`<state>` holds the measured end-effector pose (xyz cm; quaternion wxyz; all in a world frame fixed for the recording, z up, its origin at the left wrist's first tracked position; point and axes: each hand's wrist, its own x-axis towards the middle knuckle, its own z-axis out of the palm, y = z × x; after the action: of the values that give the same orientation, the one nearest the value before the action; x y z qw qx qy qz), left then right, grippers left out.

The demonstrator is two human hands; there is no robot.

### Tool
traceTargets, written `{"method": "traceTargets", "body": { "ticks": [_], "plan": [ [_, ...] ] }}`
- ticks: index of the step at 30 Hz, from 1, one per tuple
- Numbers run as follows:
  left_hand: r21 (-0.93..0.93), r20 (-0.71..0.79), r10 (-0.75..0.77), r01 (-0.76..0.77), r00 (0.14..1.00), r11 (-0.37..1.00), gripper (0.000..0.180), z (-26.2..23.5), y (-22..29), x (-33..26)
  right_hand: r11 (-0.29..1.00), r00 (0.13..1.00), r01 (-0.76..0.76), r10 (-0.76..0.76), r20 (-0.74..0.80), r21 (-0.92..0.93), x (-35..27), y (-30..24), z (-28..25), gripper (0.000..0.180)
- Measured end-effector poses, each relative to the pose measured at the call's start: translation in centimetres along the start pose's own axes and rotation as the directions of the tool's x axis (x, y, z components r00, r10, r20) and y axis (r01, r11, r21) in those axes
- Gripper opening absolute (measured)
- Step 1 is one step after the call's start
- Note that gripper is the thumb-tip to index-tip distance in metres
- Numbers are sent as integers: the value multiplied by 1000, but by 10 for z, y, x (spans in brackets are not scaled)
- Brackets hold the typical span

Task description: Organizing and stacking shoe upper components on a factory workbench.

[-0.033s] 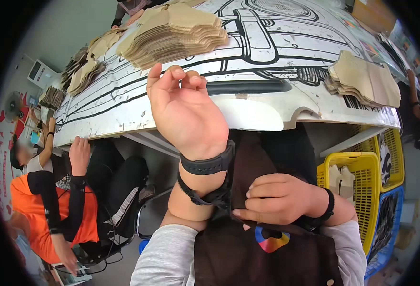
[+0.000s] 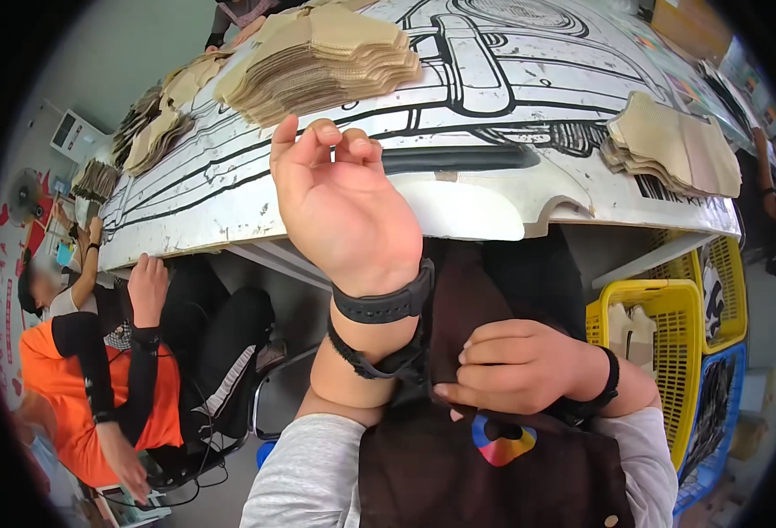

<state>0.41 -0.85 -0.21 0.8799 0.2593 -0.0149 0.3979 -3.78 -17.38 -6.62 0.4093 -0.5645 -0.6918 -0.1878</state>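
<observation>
My left hand [image 2: 348,211] is raised in front of the table edge, palm turned up. Its fingers are loosely bent and apart, with nothing in them. A black watch-like strap [image 2: 379,306] and a dark band [image 2: 375,359] circle that wrist. My right hand [image 2: 520,365] lies low against the dark brown apron [image 2: 538,475], fingers curled inward and a thumb tip showing below them. Whatever it may grip is hidden. Beyond the left hand, a tall stack of beige knitted pieces [image 2: 326,66] lies on the table [image 2: 256,198]. A smaller beige stack [image 2: 669,145] sits at the right.
A black strip [image 2: 458,160] and a white panel [image 2: 467,211] lie along the near table edge. Yellow baskets [image 2: 687,352] and a blue basket [image 2: 713,422] stand to the right. A co-worker in orange [image 2: 155,396] sits at the left, near a chair [image 2: 269,405].
My right hand has shifted very slightly to the right. The orange-clad co-worker's lower hand has moved a little. My left hand stays nearly where it was.
</observation>
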Motion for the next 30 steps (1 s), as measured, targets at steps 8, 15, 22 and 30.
{"method": "traceTargets", "body": {
  "ticks": [8,15,22,30],
  "plan": [
    [-20,48,-6,7,999,1000,23,3,4,-5,994,1000,11,-14,-25,-107,-7,0,3,11],
    [-68,92,-22,28,996,997,21,2,11,-7,997,995,44,-49,-82,-69,-12,5,11,10],
    [-55,76,-34,38,997,998,20,-1,10,-10,986,996,30,-44,-81,-161,-7,1,9,10],
    [-34,87,11,-8,996,999,20,1,17,-11,997,994,66,-69,-84,-28,-19,8,12,12]
  ]
}}
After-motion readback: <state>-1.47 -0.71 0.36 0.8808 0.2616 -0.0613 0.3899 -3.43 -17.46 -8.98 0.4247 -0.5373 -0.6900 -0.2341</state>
